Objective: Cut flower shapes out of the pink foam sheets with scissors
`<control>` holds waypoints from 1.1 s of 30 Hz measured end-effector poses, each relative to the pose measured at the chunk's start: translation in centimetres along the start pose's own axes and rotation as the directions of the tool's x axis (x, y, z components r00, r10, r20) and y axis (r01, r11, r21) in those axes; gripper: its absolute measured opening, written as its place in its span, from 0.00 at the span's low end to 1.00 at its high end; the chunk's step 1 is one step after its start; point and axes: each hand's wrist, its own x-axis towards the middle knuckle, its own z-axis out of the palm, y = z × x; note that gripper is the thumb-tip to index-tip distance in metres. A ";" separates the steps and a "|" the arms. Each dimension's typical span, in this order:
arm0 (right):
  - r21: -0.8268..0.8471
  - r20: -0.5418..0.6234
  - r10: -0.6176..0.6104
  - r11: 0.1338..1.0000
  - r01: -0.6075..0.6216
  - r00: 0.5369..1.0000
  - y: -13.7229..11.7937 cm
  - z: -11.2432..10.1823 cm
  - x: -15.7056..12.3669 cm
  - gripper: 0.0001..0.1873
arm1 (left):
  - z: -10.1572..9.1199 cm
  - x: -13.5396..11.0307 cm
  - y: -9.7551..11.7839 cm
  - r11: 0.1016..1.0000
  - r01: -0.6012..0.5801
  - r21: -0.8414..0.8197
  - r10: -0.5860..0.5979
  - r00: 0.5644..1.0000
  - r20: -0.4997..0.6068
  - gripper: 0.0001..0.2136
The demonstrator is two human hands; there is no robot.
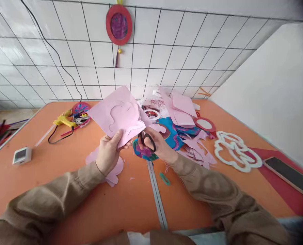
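Observation:
My left hand (pixel 110 149) is closed on the lower edge of a pink paper sheet (pixel 117 114) with a curved outline drawn on it, held up above the orange table (pixel 72 183). My right hand (pixel 158 144) has its fingers through the black handles of a pair of scissors (pixel 146 140), whose blades reach into the sheet's right edge. A partly cut strip hangs from the sheet near the blades. Pink offcuts (pixel 114 172) lie on the table under my left hand.
A heap of pink and blue paper scraps (pixel 182 131) lies behind my hands. A white flower-shaped cutout (pixel 234 151) and a dark phone (pixel 289 173) are at the right. A yellow glue gun (pixel 63 120) and a small white device (pixel 21 155) are at the left. A red ornament (pixel 118 24) hangs on the tiled wall.

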 end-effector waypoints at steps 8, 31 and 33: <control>0.064 -0.087 -0.012 0.998 0.017 0.996 1.0 1.7 -0.4 0.30 | -0.1 -0.9 -0.4 0.996 0.087 -0.028 -0.087 0.996 0.007 0.12; 0.057 -0.282 -0.090 0.992 0.110 0.955 2.8 4.2 -1.4 0.23 | -0.2 -1.9 -1.1 0.978 0.203 0.057 -0.204 0.979 0.020 0.10; 0.080 -0.283 -0.078 0.991 0.104 0.956 2.8 4.3 -1.5 0.24 | -0.3 -1.9 -1.2 0.978 0.205 0.038 -0.206 0.978 0.029 0.10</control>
